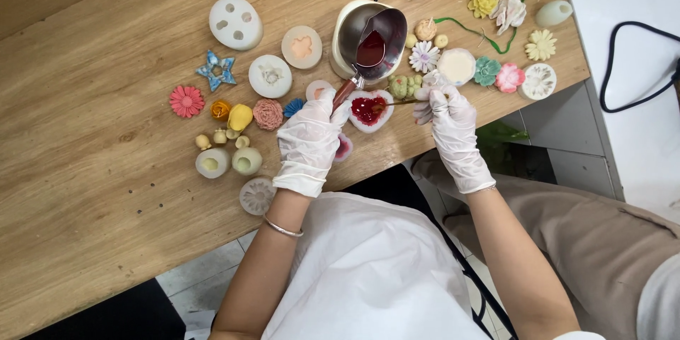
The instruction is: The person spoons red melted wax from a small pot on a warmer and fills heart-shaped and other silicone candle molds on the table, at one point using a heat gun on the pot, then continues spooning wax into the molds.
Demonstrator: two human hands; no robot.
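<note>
My left hand, in a white glove, grips the brown handle of a small metal pouring pot holding dark red liquid. The pot is tilted over a white heart-shaped mould partly filled with red. My right hand, also gloved, pinches a thin wooden stick whose tip reaches into the heart mould. Both hands rest near the front edge of the wooden table.
Several round white silicone moulds and small wax flowers in pink, yellow, teal and white are scattered across the table. A white cup-like warmer sits behind the pot. A black cable lies on the white surface at right.
</note>
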